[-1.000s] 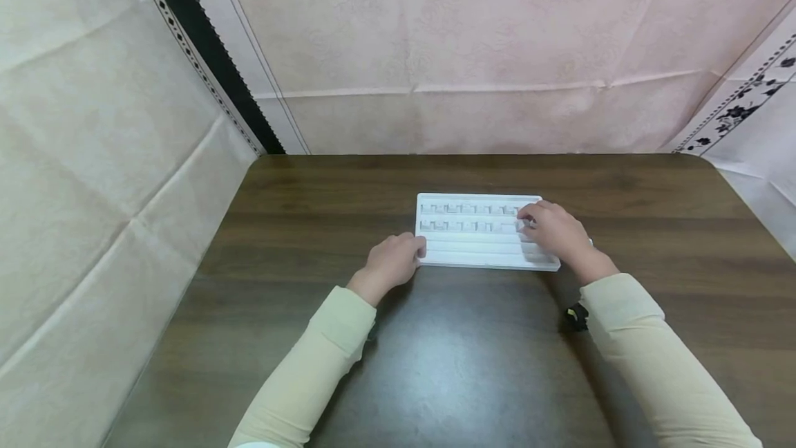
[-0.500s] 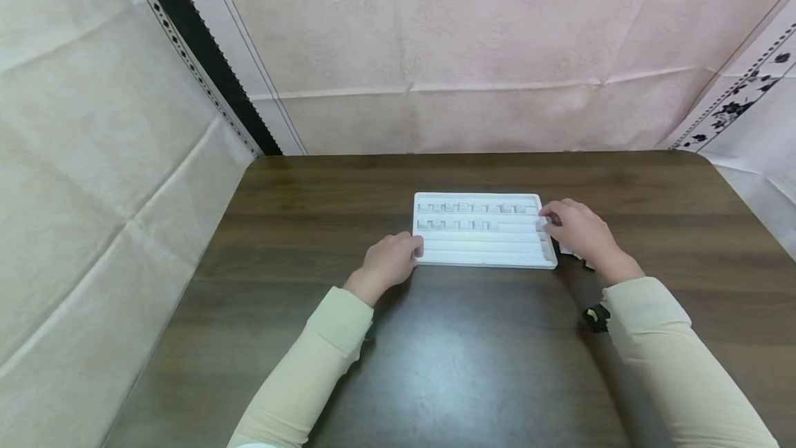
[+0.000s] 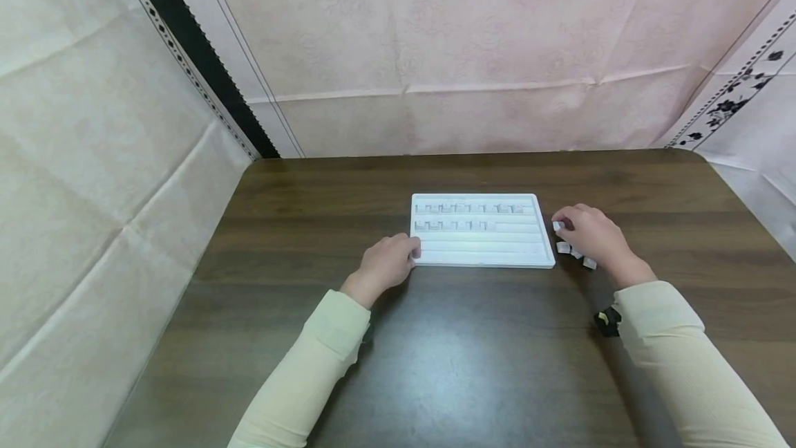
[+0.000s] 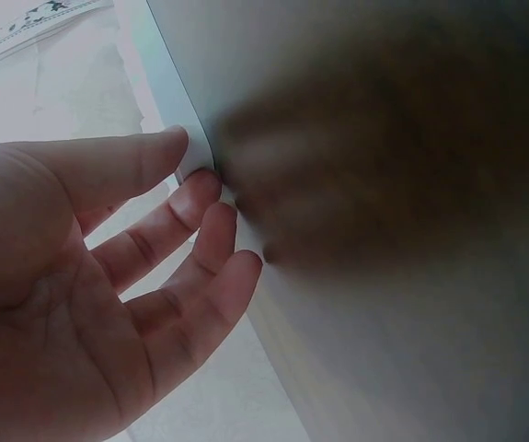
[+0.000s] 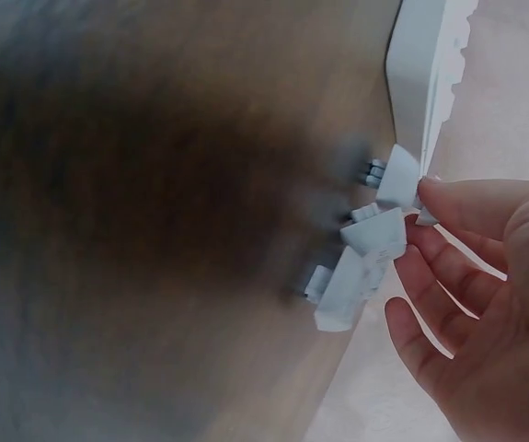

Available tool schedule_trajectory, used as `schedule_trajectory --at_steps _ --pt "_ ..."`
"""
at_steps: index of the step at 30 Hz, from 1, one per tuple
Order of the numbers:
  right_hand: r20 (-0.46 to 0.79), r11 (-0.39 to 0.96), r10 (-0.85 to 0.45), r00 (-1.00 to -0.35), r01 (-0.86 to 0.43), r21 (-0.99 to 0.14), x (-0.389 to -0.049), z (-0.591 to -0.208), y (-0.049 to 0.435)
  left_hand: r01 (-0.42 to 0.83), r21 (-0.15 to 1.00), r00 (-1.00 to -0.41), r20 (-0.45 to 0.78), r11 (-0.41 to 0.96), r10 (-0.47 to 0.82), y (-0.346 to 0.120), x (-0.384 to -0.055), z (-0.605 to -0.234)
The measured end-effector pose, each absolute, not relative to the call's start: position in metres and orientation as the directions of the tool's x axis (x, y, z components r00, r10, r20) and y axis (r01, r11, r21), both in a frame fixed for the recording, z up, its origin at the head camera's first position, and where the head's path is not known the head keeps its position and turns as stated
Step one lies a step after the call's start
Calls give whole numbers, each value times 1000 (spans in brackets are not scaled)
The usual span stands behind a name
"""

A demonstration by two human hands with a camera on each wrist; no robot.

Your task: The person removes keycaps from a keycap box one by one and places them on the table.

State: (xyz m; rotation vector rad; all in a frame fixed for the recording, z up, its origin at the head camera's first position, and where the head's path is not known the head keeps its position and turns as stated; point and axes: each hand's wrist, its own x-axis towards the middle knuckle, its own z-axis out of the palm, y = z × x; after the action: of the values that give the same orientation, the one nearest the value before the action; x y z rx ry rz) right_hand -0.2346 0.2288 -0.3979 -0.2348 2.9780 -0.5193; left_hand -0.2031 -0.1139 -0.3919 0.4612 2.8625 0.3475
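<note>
A white rectangular tray (image 3: 481,256) lies on the table, with small white pieces set in its two upper rows. My left hand (image 3: 388,258) holds the tray's left edge near the front corner; in the left wrist view its thumb and curled fingers meet the tray's corner (image 4: 196,152). To the right of the tray, my right hand (image 3: 593,237) pinches a small white piece (image 3: 557,225) between thumb and forefinger. Other small white pieces (image 3: 563,247) lie just under that hand. The right wrist view shows these as tapered white blocks (image 5: 342,290) with short stubs.
The brown wooden table (image 3: 435,351) spreads toward me and to both sides. Behind it hangs a pale cloth (image 3: 472,40); another patterned cloth covers the left side. A dark wrist device (image 3: 608,321) sits at my right cuff.
My right hand has moved right, off the tray to the loose pieces, and now pinches one. The loose pieces have come into view beneath it. My left hand stays at the tray's edge.
</note>
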Motion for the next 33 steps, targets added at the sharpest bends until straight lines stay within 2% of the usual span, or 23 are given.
schedule_trajectory --at_steps 18,33 --pt "-157 943 -162 -974 -106 -317 -235 -400 234 294 258 -926 -160 920 341 -115 -204 -394" --pt "-151 935 -160 -975 -101 -340 -234 -396 233 298 253 -926 -158 921 343 -115 -203 -394"
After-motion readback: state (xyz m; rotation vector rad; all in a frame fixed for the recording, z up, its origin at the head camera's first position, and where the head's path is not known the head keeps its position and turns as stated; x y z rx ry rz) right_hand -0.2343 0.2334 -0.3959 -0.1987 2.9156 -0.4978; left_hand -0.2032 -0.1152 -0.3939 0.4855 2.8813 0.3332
